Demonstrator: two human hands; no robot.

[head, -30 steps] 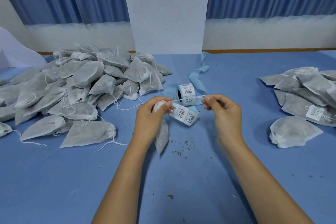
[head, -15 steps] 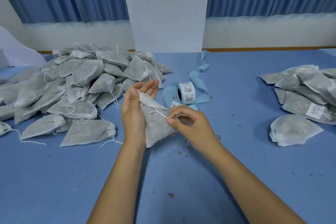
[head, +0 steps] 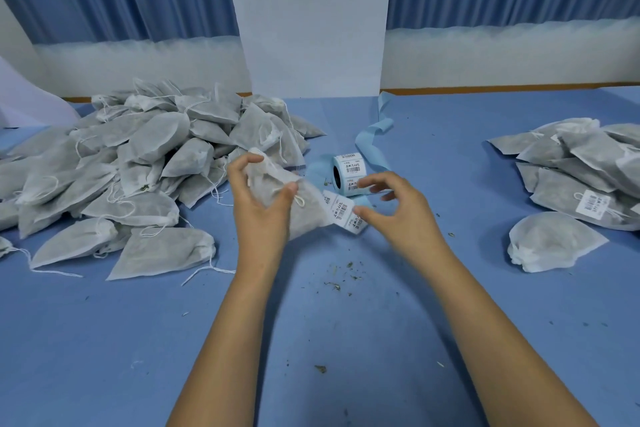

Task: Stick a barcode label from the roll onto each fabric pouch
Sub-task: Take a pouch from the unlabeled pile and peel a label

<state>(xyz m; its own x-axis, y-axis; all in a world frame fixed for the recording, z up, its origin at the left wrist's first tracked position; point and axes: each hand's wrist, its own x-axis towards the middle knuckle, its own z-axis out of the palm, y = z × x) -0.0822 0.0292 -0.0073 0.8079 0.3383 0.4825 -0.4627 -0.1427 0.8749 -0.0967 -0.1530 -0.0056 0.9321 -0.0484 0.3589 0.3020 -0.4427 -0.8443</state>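
Note:
My left hand [head: 258, 204] grips a grey-white fabric pouch [head: 304, 204] above the blue table, thumb and fingers curled round its tied neck. A roll of barcode labels [head: 349, 172] stands just behind, and a loose strip of labels [head: 343, 213] trails from it toward me. My right hand [head: 398, 211] hovers over that strip with fingers spread and curved, the thumb tip near the strip's end; it holds nothing. Whether the thumb touches the strip is unclear.
A big heap of unlabelled pouches [head: 138, 163] fills the left of the blue table [head: 311, 340]. A smaller pile of pouches [head: 581, 177], one with a label [head: 592, 204], lies at right. Blue backing ribbon [head: 372, 139] curls behind the roll. Herb crumbs [head: 341, 276] dot the middle.
My right hand let go of the pouch's drawstring and moved right to the label strip. My left hand closed round the pouch, which dropped slightly.

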